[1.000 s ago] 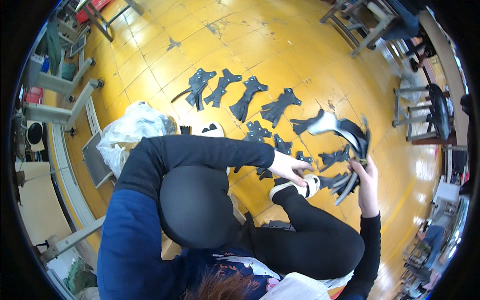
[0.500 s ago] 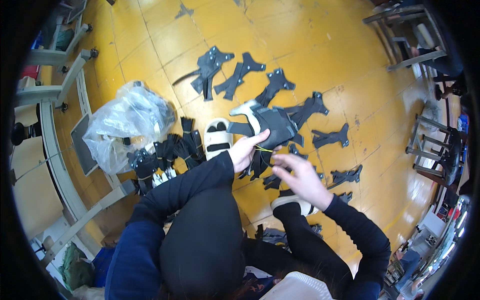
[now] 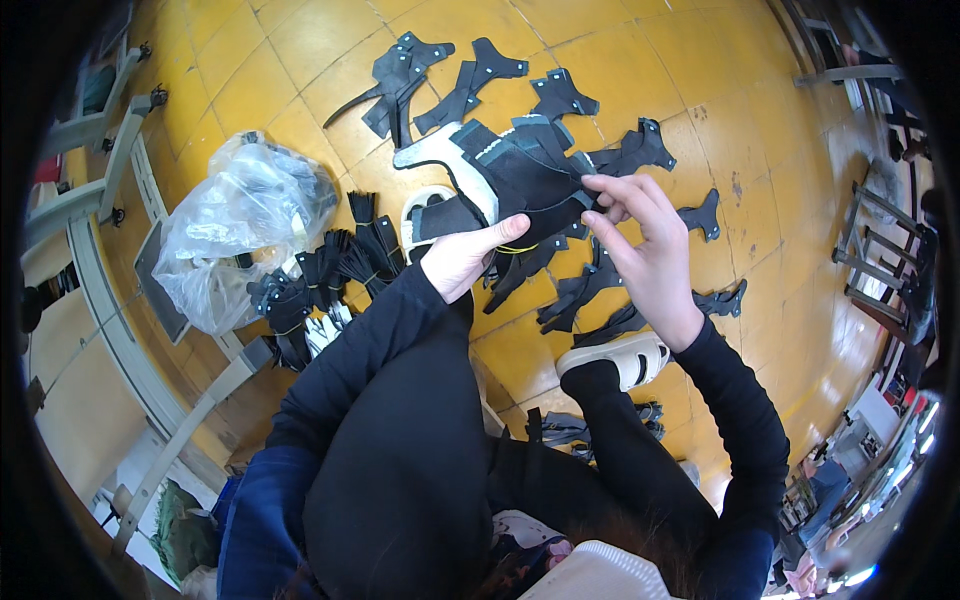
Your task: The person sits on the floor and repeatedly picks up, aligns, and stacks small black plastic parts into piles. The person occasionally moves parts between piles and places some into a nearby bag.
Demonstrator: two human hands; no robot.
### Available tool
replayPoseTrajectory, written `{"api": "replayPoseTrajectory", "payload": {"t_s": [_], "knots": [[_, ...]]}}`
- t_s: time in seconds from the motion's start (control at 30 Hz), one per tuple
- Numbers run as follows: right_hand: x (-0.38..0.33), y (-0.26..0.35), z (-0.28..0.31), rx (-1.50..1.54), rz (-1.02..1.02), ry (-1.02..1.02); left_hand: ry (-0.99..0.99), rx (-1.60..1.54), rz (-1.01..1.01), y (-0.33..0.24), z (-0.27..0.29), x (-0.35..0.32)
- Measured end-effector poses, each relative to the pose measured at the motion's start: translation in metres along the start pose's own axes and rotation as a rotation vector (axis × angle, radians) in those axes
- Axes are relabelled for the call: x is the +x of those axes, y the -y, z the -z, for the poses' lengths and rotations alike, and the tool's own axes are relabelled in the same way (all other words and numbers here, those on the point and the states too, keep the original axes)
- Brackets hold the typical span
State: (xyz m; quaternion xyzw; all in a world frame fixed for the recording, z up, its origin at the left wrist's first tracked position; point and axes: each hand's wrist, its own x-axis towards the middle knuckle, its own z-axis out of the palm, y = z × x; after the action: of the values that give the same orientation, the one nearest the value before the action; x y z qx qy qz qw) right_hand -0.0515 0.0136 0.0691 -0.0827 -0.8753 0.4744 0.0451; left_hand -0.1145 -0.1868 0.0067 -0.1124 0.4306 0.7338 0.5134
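My left hand [image 3: 466, 258] grips a bundle of black cut pieces [image 3: 530, 185], its thumb lying on top. A pale, curved piece [image 3: 467, 172] shows along the bundle's left side. Part of a thin yellow band [image 3: 528, 248] runs below it, near the left fingers. At the bundle's right end, my right hand [image 3: 648, 245] pinches an edge between thumb and fingers. The material looks like fabric or thin sheet, but I cannot tell which. The left fingers are mostly hidden underneath.
Stacks of similar black pieces [image 3: 640, 148] lie in an arc on the yellow tiled floor [image 3: 690, 60]. A clear plastic bag [image 3: 245, 215] and tied black bundles [image 3: 375, 240] sit to the left. My pale slipper [image 3: 640, 362] is at the right; stools [image 3: 880, 240] stand farther right.
The right hand has moved from the band below the bundle up to its right end and now pinches there. The bundle appears raised and larger in view.
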Motion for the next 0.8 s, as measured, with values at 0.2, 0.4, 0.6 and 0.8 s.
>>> {"api": "replayPoseTrajectory", "payload": {"t_s": [0.2,0.4,0.6,0.8], "knots": [[-0.001,0.004,-0.001,-0.008,0.080,-0.029,-0.059,-0.082,-0.154,0.008,-0.002,0.002],[-0.003,0.003,0.001,0.044,-0.031,0.083,-0.068,-0.128,-0.062,0.011,0.002,0.004],[-0.010,0.004,-0.003,0.132,-0.018,0.216,-0.176,0.228,0.214,0.017,0.018,0.007],[-0.012,0.007,0.001,0.069,-0.012,0.118,0.212,1.469,-0.438,0.017,0.031,-0.004]]}}
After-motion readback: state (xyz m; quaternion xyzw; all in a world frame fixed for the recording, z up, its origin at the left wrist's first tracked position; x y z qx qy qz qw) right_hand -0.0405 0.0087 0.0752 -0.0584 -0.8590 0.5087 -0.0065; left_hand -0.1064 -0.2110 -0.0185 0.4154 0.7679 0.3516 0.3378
